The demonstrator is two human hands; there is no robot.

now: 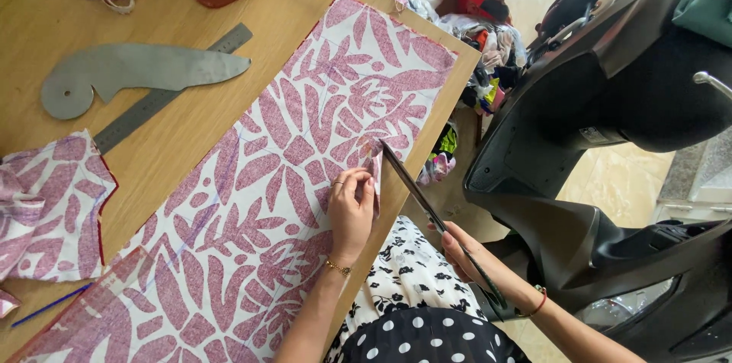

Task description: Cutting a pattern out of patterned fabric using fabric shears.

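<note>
Cutting the long white cloth with pink leaf print [252, 203], spread flat on the wooden table [183, 115]. Left hand [351, 210] pinching the cloth edge. Right hand [467, 252] gripping long dark scissors [427, 207], blades just into that edge. Only a short cut made, by the look of it; most blue marked lines left uncut.

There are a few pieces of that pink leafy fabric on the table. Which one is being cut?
The long strip running across the table. The left hand pinches its edge where the scissors in the right hand meet it. The smaller piece lies untouched.
</note>
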